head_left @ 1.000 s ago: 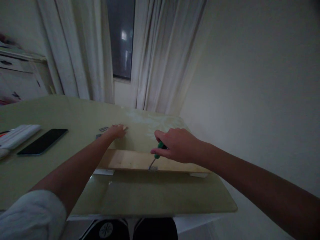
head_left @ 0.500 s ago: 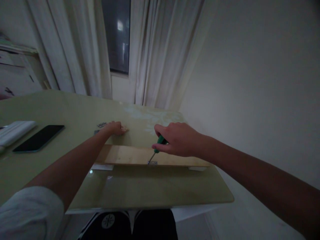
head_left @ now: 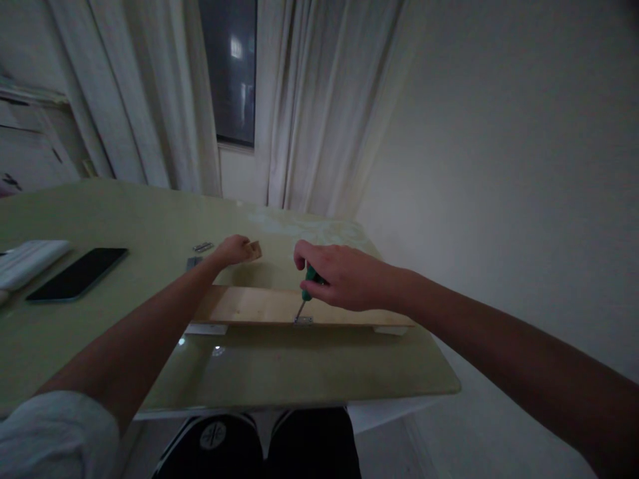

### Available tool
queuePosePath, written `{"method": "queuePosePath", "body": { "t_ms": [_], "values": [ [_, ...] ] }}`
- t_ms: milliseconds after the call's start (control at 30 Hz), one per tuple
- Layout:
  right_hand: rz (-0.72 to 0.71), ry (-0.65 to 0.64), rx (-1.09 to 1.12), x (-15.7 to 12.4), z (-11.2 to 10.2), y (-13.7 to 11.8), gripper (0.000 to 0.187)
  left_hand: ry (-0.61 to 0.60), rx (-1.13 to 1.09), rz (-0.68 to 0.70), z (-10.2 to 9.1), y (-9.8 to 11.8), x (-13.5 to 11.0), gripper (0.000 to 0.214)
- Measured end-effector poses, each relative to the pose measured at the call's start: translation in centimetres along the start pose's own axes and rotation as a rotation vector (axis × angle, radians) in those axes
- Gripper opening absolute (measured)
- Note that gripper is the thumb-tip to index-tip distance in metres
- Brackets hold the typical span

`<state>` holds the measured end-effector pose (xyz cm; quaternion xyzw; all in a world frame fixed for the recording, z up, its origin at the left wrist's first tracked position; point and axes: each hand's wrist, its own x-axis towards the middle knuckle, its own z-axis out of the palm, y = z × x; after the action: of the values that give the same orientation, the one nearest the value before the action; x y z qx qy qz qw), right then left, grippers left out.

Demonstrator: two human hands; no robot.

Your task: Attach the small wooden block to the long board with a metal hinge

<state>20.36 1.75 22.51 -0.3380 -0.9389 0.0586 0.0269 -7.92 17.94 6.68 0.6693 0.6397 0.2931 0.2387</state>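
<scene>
Your right hand (head_left: pixel 344 276) is closed around the green handle of the screwdriver (head_left: pixel 306 294), its tip down at a small metal hinge (head_left: pixel 303 320) on the near long edge of the wooden board (head_left: pixel 249 305). This looks like the fastening step at that hinge, though whether the tip sits in a screw head is too small to tell. The next move seems to call for bringing the shaft more upright over the hinge and pressing steadily, so that the tip does not skid. Your left hand (head_left: pixel 232 251) grasps a small tan piece (head_left: pixel 254 251) beyond the board, above the table (head_left: pixel 324 372), so it gives the board no support. The screwdriver points down, leaning so that its tip is toward the table's near edge and slightly left, with the handle up and farther back. The board lies toward the table's right edge, set back from the near edge, its long axis running left to right roughly along that near edge; a white support (head_left: pixel 207 328) shows under its left part. The hinge's long side follows the board's edge. A loose metal piece (head_left: pixel 203 247) lies beyond your left forearm, toward the table's far edge.
</scene>
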Motion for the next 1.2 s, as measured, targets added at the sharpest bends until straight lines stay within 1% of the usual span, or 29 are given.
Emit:
{"method": "queuePosePath", "body": {
  "t_ms": [100,167,200,267,333,400,433,467,533,600,633,667,700,733,800,867,933,1033,1133,1200],
  "values": [
    [-0.004,0.026,0.038,-0.1,0.3,0.4,0.023,0.06,-0.093,0.003,-0.8,1.4,-2.1,0.037],
    [-0.018,0.063,0.077,-0.3,0.5,0.9,0.025,0.089,-0.187,0.05,-1.2,2.3,-4.6,0.039],
    [-0.022,0.081,0.104,-0.5,0.6,1.2,0.025,0.104,-0.26,0.086,-1.3,2.7,-6.1,0.042],
    [-0.004,0.126,0.169,-0.8,0.9,1.9,0.028,0.143,-0.578,0.162,-1.3,3.3,-9.5,0.043],
    [0.043,0.196,0.238,-1.1,1.3,2.6,0.031,0.172,-0.715,0.189,-1.1,3.9,-12.8,0.041],
    [0.104,0.312,0.337,-1.6,1.8,3.1,0.034,0.187,-0.706,0.234,-0.7,4.3,-15.7,0.034],
    [0.135,0.383,0.412,-1.9,2.0,3.3,0.035,0.214,-0.663,0.27,-0.4,4.5,-16.9,0.028],
    [0.164,0.465,0.497,-2.2,2.3,3.4,0.033,0.259,-0.605,0.336,-0.2,4.6,-17.9,0.022],
    [0.196,0.656,0.642,-3.2,3.0,3.4,0.026,0.414,-0.435,0.511,0.3,4.7,-19.5,0.01],
    [0.208,0.879,0.742,-4.4,3.5,2.9,0.018,0.563,-0.311,0.737,0.8,4.7,-20.5,0.019],
    [0.186,0.939,0.783,-5.0,3.7,2.6,0.015,0.619,-0.287,0.835,1.0,4.7,-20.9,0.024],
    [0.174,0.929,0.811,-5.7,3.9,2.2,0.013,0.656,-0.27,0.917,1.2,4.6,-21.1,0.026],
    [0.17,0.888,0.827,-6.2,4.1,1.8,0.011,0.684,-0.251,0.973,1.4,4.6,-21.3,0.025],
    [0.182,0.813,0.824,-6.7,4.2,1.4,0.011,0.711,-0.225,1.004,1.6,4.7,-21.4,0.022],
    [0.242,0.629,0.763,-7.2,4.4,0.5,0.013,0.775,-0.165,1.028,1.9,4.9,-21.5,0.014],
    [0.314,0.455,0.725,-7.1,4.8,-0.1,0.02,0.824,-0.13,1.045,2.2,5.3,-21.5,0.011],
    [0.363,0.336,0.769,-6.6,5.3,-0.5,0.029,0.821,-0.13,1.07,2.5,5.7,-21.4,0.01],
    [0.393,0.247,0.865,-5.7,6.3,-0.6,0.037,0.769,-0.118,1.111,2.7,5.7,-21.5,0.007],
    [0.381,0.226,0.904,-5.3,7.0,-0.6,0.034,0.75,-0.088,1.167,2.8,5.1,-21.7,0.004],
    [0.368,0.23,0.927,-5.2,7.3,-0.6,0.031,0.74,-0.052,1.194,2.9,4.5,-21.8,0.009]
  ]
}}
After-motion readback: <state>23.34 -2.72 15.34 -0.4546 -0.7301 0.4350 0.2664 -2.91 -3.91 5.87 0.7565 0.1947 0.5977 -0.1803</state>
